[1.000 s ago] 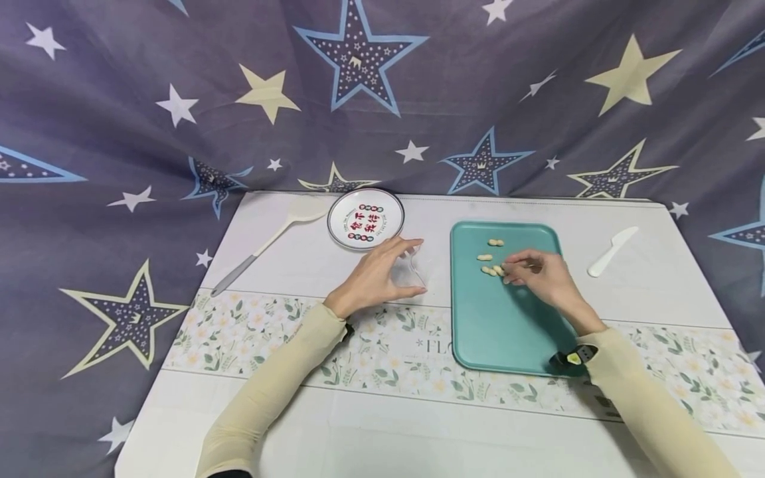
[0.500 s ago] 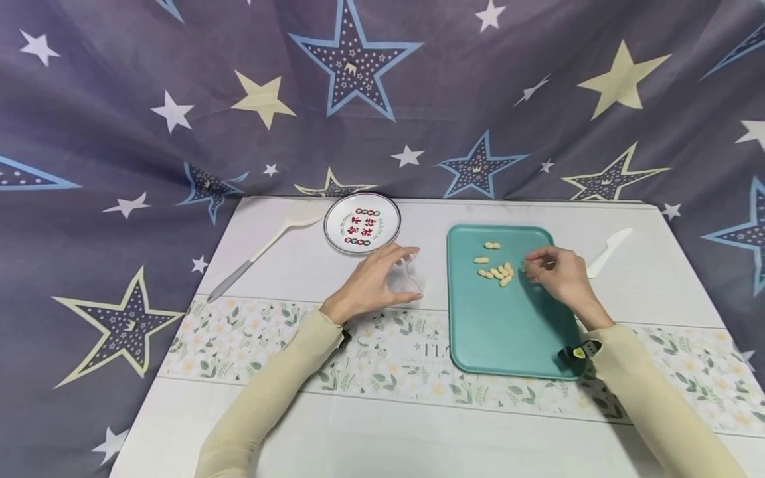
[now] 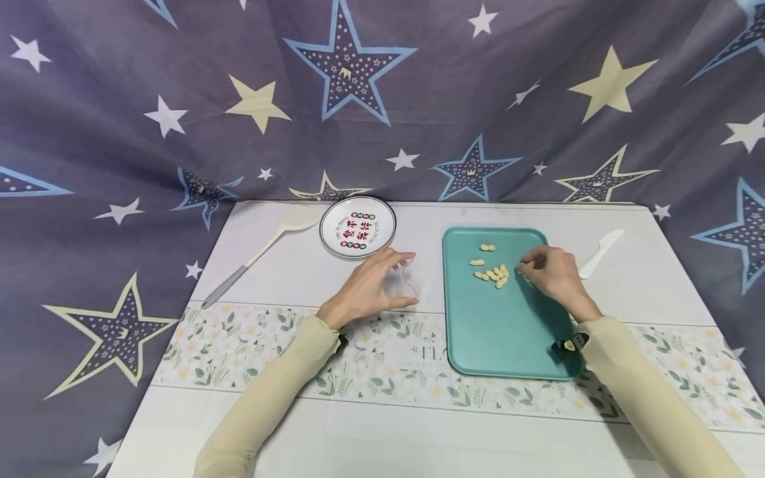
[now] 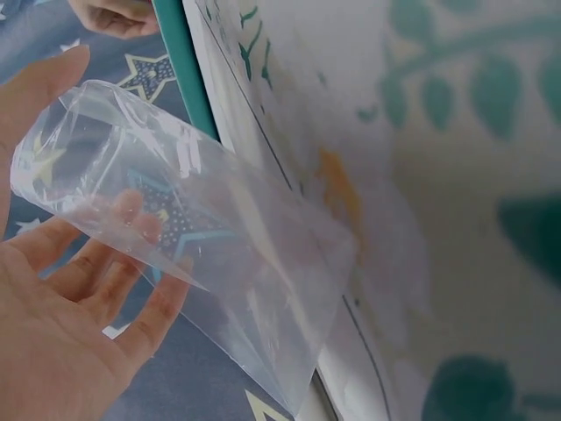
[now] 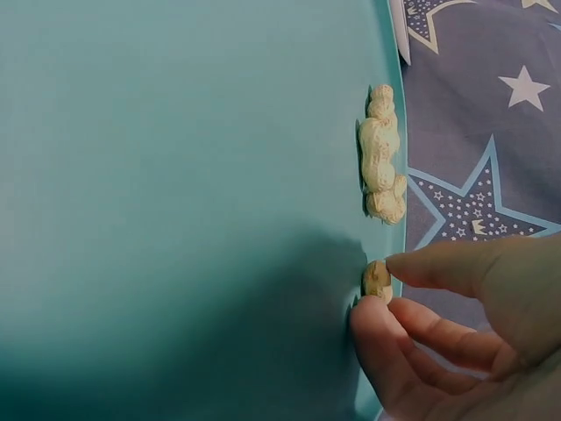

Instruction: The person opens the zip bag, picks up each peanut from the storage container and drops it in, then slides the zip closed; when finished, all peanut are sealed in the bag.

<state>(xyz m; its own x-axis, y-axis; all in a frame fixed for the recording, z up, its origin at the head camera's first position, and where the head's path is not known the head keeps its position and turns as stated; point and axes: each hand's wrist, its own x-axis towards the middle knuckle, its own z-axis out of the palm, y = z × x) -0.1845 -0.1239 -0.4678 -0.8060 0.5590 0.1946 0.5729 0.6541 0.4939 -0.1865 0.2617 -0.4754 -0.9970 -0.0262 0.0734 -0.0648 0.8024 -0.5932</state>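
Note:
My left hand is curved around a clear plastic bag, thumb on one side and fingers on the other. In the left wrist view the bag has its rounded mouth spread wide, with the fingers showing through the film. Over the right part of a teal tray, my right hand has its thumb and fingers brought together. The right wrist view shows a peanut pinched at these fingertips. To their left lies a cluster of unshelled peanuts, with two single peanuts behind it.
A round white plate with red lettering stands behind my left hand. Left of it lies a pale spoon with a grey handle end. A white plastic knife lies right of the tray. A star-patterned cloth hangs behind the table.
My right hand has moved right, away from the peanut cluster, which shows more fully now. The left hand keeps its hold on the bag. The head view has shifted slightly.

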